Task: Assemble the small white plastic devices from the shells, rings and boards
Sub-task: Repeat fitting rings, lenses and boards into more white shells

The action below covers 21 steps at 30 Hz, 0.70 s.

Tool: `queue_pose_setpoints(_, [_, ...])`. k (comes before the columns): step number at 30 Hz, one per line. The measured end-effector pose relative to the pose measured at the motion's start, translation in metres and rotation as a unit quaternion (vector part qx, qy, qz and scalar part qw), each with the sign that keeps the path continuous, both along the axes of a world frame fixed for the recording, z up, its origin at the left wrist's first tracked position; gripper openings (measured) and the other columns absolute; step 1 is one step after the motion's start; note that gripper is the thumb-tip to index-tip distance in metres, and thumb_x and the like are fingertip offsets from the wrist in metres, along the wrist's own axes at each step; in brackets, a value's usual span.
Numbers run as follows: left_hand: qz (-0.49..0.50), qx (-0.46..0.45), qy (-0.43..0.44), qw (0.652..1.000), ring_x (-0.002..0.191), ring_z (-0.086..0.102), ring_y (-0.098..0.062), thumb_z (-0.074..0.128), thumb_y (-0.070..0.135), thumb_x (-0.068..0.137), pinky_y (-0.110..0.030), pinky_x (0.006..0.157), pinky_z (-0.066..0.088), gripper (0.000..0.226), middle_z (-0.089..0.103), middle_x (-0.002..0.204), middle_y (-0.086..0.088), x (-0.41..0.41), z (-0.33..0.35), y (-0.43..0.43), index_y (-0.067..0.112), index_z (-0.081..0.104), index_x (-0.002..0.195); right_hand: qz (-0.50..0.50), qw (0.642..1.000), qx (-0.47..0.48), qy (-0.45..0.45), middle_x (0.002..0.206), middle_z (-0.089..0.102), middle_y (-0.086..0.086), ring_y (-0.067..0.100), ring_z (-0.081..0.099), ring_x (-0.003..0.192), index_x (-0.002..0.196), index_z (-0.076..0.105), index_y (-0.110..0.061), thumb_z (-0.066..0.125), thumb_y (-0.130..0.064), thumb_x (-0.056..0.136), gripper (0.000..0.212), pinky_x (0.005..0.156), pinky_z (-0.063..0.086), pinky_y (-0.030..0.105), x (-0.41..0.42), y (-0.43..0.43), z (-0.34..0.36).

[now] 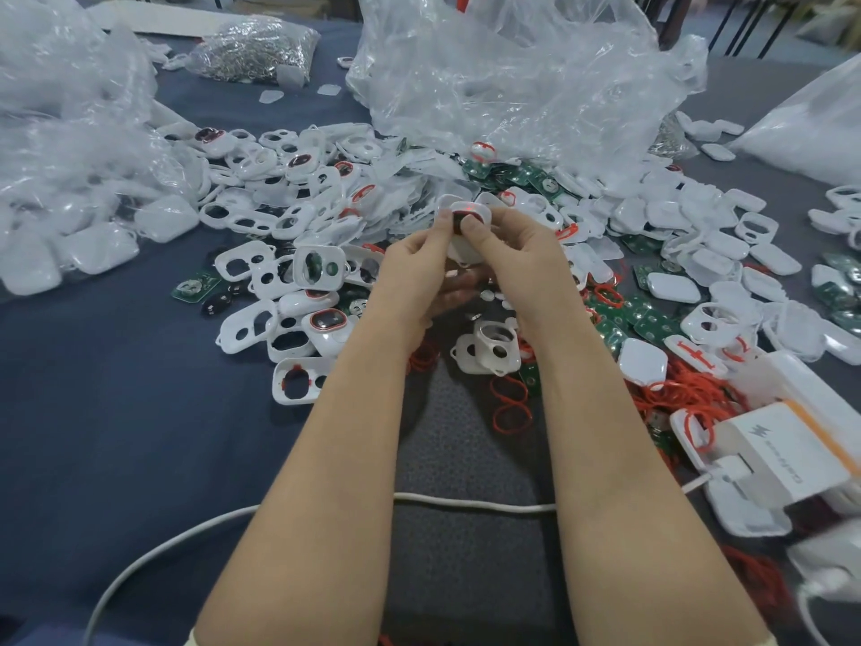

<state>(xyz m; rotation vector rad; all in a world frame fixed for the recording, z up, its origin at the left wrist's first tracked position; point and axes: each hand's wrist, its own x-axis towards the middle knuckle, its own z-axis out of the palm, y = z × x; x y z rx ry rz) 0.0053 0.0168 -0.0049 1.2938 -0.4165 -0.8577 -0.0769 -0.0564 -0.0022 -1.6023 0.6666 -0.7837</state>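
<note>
Gripping device (466, 208): left hand (419, 268), right hand (517, 258) | blue tablecloth (116, 412) | shells (675, 289) heaped, plastic bags (512, 76)

White device (467, 215), red-ringed dark window up, perhaps part-assembled, over heaped shells (673, 287), green boards (198, 285), loose red rings (694, 389)

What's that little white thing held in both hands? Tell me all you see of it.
The device is a small, glossy white plastic shell with rounded corners. Its top shows a dark window edged by a red ring. Held above the pile of parts, it tilts toward the camera. The left hand and right hand pinch it from either side, thumbs on its face.
</note>
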Motion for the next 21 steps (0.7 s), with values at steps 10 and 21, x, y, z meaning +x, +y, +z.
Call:
queue_pose_setpoints(10, [-0.026,0.144,-0.252,0.957,0.094,0.067,-0.021,0.061,0.007,0.090,-0.034,0.088,0.054,0.028,0.069,0.101,-0.005,0.003,-0.005,0.003,0.008,0.061,0.117,0.039,0.967,-0.068,0.241,0.098,0.071,0.008,0.023,0.071,0.088,0.110,0.069,-0.016,0.054,-0.004,0.085,0.032,0.086,0.056,0.036,-0.020,-0.009,0.012])
queue_pose_setpoints(21, [-0.105,0.262,-0.495,0.822,0.101,0.059,-0.030,0.068,0.017,0.085,-0.035,0.083,0.048,0.029,0.061,0.098,-0.005,0.010,0.007,0.005,0.011,0.058,0.111,0.012,0.890,-0.255,0.378,0.121,0.062,0.011,0.028,0.055,0.113,0.127,0.057,-0.018,0.070,-0.016,0.083,0.046,0.089,0.043,0.032,-0.003,-0.005,0.013])
